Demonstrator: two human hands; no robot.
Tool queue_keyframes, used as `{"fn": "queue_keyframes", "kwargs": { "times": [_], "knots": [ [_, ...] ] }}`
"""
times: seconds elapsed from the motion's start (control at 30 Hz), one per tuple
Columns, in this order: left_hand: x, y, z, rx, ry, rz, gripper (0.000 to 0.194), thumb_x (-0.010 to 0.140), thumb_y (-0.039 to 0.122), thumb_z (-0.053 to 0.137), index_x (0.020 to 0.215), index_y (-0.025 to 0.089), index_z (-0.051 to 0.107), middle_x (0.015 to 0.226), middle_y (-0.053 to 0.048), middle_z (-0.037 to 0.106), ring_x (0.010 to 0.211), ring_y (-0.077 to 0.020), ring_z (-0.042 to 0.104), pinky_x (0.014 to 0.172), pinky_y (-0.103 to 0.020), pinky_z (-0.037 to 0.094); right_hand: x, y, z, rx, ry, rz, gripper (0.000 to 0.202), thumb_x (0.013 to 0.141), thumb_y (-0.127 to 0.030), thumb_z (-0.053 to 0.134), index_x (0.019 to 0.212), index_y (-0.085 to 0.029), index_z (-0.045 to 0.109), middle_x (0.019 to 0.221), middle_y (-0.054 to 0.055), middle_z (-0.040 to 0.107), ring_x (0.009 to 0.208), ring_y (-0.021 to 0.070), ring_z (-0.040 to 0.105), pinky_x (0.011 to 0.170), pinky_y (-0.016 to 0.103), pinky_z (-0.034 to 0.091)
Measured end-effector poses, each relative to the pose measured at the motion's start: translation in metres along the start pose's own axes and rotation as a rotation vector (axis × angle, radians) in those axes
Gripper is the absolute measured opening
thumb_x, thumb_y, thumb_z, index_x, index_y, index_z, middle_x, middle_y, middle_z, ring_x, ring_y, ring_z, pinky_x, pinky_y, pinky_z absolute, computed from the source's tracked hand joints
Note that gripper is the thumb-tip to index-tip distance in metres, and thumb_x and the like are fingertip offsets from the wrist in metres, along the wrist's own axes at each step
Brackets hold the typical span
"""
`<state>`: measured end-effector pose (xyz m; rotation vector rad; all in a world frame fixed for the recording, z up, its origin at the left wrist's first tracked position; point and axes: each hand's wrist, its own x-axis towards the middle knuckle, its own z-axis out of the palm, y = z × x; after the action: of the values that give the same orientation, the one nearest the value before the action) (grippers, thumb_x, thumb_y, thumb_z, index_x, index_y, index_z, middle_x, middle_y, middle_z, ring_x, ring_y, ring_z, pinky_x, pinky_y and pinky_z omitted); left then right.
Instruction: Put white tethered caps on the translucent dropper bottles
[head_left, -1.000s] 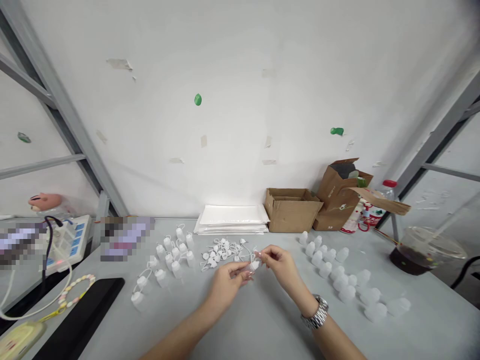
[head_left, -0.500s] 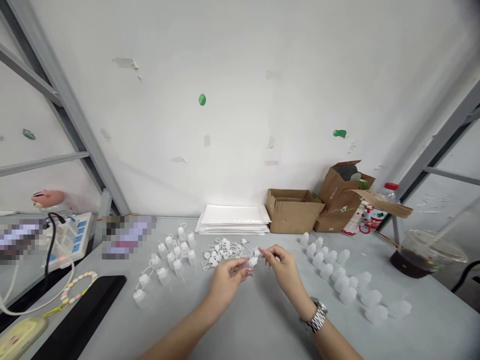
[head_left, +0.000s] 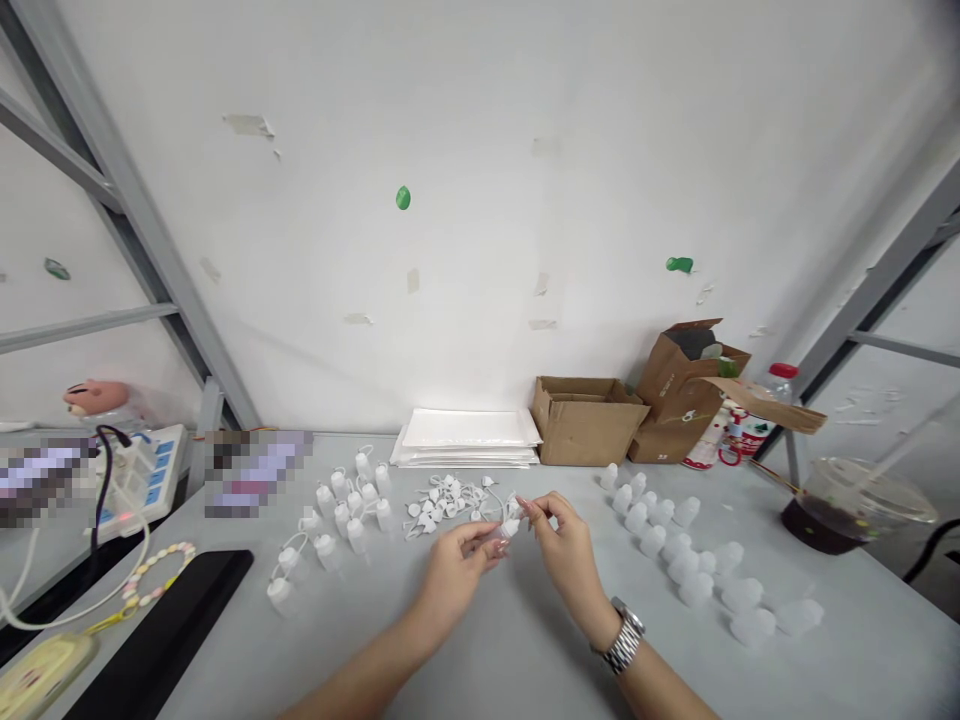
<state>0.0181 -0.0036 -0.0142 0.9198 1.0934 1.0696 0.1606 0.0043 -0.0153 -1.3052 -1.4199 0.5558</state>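
Note:
Between the thumb and fingers of my left hand (head_left: 456, 565) is a small white plastic bottle (head_left: 510, 527), held near the middle of the table. My right hand (head_left: 562, 543), with a metal watch at its wrist, pinches a thin white cap strap (head_left: 514, 504) just above the bottle's neck. Fingers partly cover both parts. Just beyond my left hand lies a loose pile of white caps with straps (head_left: 448, 500). To the left stand several white bottles with looped caps (head_left: 357, 536). Several translucent bottles (head_left: 697, 590) without loops stand in rough rows on the right.
At the back are stacked white envelopes (head_left: 469, 430), an open cardboard box (head_left: 589, 425) and a paper bag (head_left: 667, 395). A drink cup (head_left: 832, 510) stands far right. On the left are a black pad (head_left: 169, 625), a power strip (head_left: 154, 475) and a bead bracelet (head_left: 142, 585).
Both hands have shifted very slightly, with the bottle and strap still between them. The bottle has moved a little to the right. The other things stay where they were.

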Motion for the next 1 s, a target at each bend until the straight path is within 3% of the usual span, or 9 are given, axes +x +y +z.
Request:
{"fn": "queue_keyframes", "kwargs": {
  "times": [0.53,0.73,0.9,0.97,1.0],
  "knots": [
    [-0.007,-0.005,0.005,-0.087,-0.035,-0.057,0.046,0.043,0.045,0.076,0.073,0.012,0.066,0.072,-0.006,0.068,0.064,-0.0198,0.065,0.073,-0.039,0.052,-0.014,-0.007,0.011,0.108,0.09,0.156,0.037,0.077,-0.049,0.049,0.056,-0.019,0.05,0.056,-0.002,0.049,0.055,0.0142,0.046,0.056,0.025,0.036],
    [-0.003,-0.006,0.006,-0.069,-0.089,-0.051,0.045,0.049,0.045,0.074,0.079,0.012,0.065,0.077,-0.007,0.066,0.066,-0.0193,0.064,0.073,-0.04,0.051,-0.015,-0.009,0.015,0.16,0.076,0.183,0.037,0.074,-0.049,0.053,0.055,-0.018,0.053,0.054,-0.002,0.05,0.055,0.014,0.047,0.055,0.025,0.038],
    [-0.013,-0.007,-0.001,0.175,-0.038,0.22,0.032,0.059,0.036,0.069,0.085,0.017,0.066,0.091,-0.009,0.065,0.088,-0.0235,0.061,0.082,-0.038,0.048,-0.013,-0.013,0.007,0.223,0.002,0.115,0.032,0.077,-0.047,0.05,0.071,-0.017,0.062,0.061,-0.001,0.053,0.058,0.0142,0.049,0.058,0.025,0.042],
    [-0.032,-0.005,-0.014,0.358,0.048,0.308,0.024,0.066,0.032,0.063,0.087,0.021,0.067,0.093,-0.007,0.066,0.095,-0.0229,0.059,0.088,-0.036,0.045,-0.012,-0.014,0.003,0.238,-0.012,0.104,0.034,0.079,-0.048,0.047,0.084,-0.017,0.062,0.063,-0.001,0.054,0.059,0.0144,0.05,0.059,0.025,0.043],
    [-0.044,-0.003,-0.024,0.428,0.153,0.326,0.022,0.067,0.032,0.062,0.087,0.023,0.067,0.095,-0.006,0.066,0.097,-0.0229,0.058,0.091,-0.035,0.043,-0.012,-0.015,0.001,0.239,-0.018,0.11,0.036,0.079,-0.049,0.046,0.088,-0.017,0.062,0.065,0.0,0.054,0.059,0.0146,0.05,0.059,0.026,0.043]
  ]
}}
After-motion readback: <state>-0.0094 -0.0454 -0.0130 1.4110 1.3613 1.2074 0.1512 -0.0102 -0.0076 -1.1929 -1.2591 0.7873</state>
